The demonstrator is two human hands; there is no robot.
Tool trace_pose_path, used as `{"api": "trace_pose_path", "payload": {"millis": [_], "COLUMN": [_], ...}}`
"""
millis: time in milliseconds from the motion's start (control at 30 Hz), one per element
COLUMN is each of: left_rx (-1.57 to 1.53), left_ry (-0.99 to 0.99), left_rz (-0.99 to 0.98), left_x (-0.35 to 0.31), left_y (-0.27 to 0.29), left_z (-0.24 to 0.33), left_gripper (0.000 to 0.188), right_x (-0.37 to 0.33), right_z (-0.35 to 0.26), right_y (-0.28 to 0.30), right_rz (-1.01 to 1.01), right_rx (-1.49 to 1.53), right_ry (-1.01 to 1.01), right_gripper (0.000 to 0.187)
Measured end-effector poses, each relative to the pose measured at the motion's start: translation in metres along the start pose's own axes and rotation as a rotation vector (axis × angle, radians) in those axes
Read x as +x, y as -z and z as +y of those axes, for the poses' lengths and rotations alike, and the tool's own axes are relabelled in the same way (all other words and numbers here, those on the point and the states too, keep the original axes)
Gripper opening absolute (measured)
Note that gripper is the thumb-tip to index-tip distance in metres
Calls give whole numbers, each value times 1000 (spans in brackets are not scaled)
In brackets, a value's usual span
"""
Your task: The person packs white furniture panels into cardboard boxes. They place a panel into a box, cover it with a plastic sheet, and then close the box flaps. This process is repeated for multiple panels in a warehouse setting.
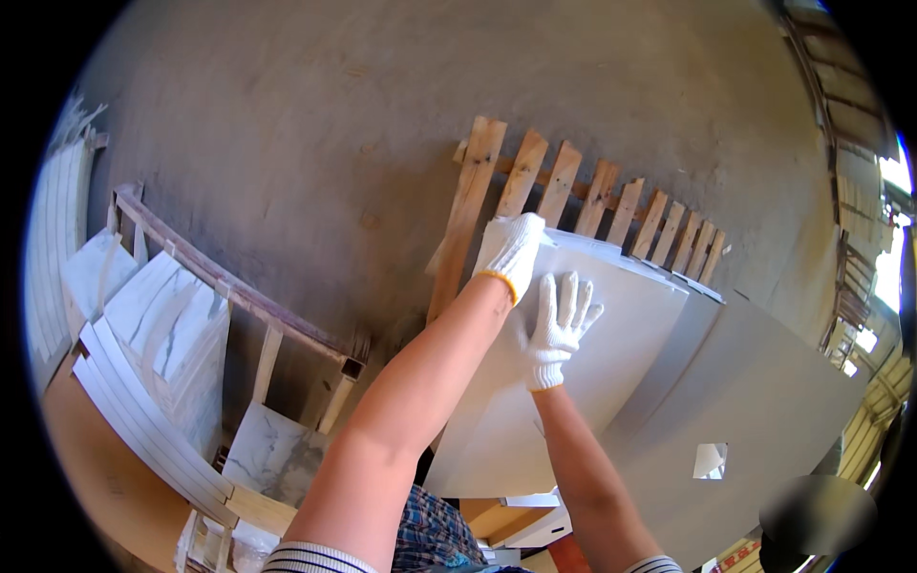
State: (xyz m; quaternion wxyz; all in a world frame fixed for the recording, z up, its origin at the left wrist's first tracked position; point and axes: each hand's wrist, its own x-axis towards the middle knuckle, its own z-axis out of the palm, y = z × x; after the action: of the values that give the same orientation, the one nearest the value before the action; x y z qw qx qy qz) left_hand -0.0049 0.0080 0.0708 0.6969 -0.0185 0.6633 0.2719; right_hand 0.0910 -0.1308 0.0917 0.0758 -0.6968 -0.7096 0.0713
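Note:
Several large pale sheets or boards lie stacked on a wooden slatted pallet (pixel 521 172). My left hand (pixel 513 250), in a white knit glove with a yellow cuff, is closed at the far left corner of the top white board (pixel 616 286). Its fingertips are hidden past the edge. My right hand (pixel 562 329), gloved the same way, rests on the board's upper face with its fingers stretched apart. Beside it to the right lies a wider grey board (pixel 764 382) with a square opening that has a white patch in it.
At left, a metal rail (pixel 239 288) fronts a rack of marble-patterned white slabs (pixel 162 306). Curved-looking white panels (pixel 143 420) lean near it. Bare concrete floor (pixel 287 124) spreads beyond the pallet. A dark, blurred shape (pixel 817 520) stands at the lower right.

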Motion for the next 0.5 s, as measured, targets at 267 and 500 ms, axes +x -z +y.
{"api": "trace_pose_path", "payload": {"millis": [267,500], "left_rx": [24,89], "left_ry": [55,120], "left_rz": [-162,-256], "left_x": [1,9], "left_y": [13,20], "left_z": [7,11], "left_gripper": [27,27], "right_x": [3,5], "right_z": [-2,-3], "right_y": [4,6], "right_rz": [0,-20], "right_rx": [60,81], "right_ry": [-56,-61], "right_gripper": [71,70]}}
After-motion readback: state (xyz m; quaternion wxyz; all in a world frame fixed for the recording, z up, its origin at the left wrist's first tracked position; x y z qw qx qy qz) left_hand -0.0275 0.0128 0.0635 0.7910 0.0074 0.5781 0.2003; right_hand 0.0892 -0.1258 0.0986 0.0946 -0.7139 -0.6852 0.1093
